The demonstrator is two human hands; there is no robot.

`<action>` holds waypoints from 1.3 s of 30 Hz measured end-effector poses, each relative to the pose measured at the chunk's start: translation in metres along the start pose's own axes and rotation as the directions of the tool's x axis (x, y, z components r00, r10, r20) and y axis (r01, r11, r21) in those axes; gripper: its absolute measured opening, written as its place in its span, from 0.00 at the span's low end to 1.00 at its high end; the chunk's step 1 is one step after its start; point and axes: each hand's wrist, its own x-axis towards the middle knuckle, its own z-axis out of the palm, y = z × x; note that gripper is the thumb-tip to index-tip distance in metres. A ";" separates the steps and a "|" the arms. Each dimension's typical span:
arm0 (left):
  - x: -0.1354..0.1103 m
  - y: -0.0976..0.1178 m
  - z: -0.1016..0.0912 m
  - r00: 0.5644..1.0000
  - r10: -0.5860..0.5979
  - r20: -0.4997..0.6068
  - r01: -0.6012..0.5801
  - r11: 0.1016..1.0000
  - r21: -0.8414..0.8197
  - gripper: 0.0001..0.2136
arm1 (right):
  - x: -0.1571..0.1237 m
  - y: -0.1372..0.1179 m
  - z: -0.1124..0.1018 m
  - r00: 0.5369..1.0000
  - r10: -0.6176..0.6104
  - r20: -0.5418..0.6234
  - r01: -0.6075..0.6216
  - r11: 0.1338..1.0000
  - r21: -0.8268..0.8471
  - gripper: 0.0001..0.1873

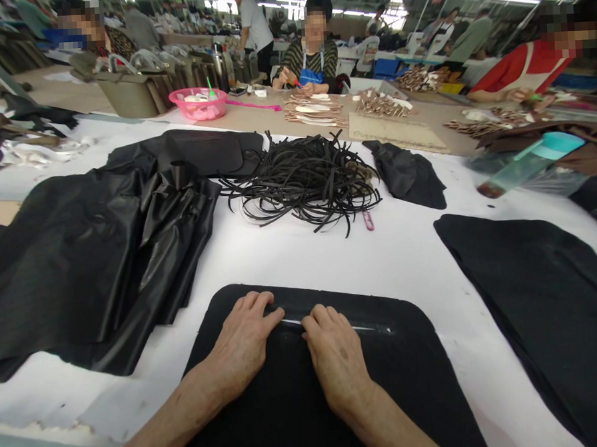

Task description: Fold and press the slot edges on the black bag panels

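A black leather-like panel [282, 398] with rounded corners lies flat in front of me. Across its upper part runs a narrow shiny strip [374, 328], partly hidden under my hands. My left hand [247, 336] rests on the panel at the strip's left end, fingers bent and the thumb apart from them; nothing shows between them. Just right of the middle, my right hand [335, 345] has its fingers curled down over the strip, thumb and forefinger close together on it. The undersides of these fingertips are hidden.
Black sheets [79, 241] are piled at left, more black panels [547, 290] at right. A heap of thin black strips [306, 176] lies ahead, beside a small pink tool [368, 220]. A teal-lidded bottle [530, 164] lies at right. Co-workers sit beyond, near a pink basin [200, 107].
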 end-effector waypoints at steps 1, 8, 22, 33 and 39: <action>0.001 0.000 0.000 1.000 -0.001 0.002 0.001 1.000 -0.002 0.22 | 0.001 0.000 -0.001 1.000 -0.001 0.004 0.001 1.000 0.002 0.09; 0.002 -0.001 0.001 1.000 -0.006 -0.014 0.005 0.999 -0.034 0.21 | -0.005 -0.001 0.003 0.988 -0.143 -0.052 0.143 0.990 -0.007 0.09; -0.004 -0.003 -0.002 0.998 0.034 -0.043 -0.043 0.973 -0.228 0.17 | -0.004 0.002 0.005 0.995 -0.090 -0.032 0.092 0.992 0.087 0.10; -0.002 -0.005 0.006 1.000 0.019 -0.020 -0.021 0.998 -0.062 0.11 | -0.002 0.006 0.006 0.991 -0.122 -0.056 0.127 0.986 0.109 0.09; 0.001 0.007 0.013 0.997 0.072 -0.004 -0.072 0.995 -0.068 0.10 | -0.002 0.008 0.008 0.985 -0.148 -0.087 0.160 0.977 0.143 0.08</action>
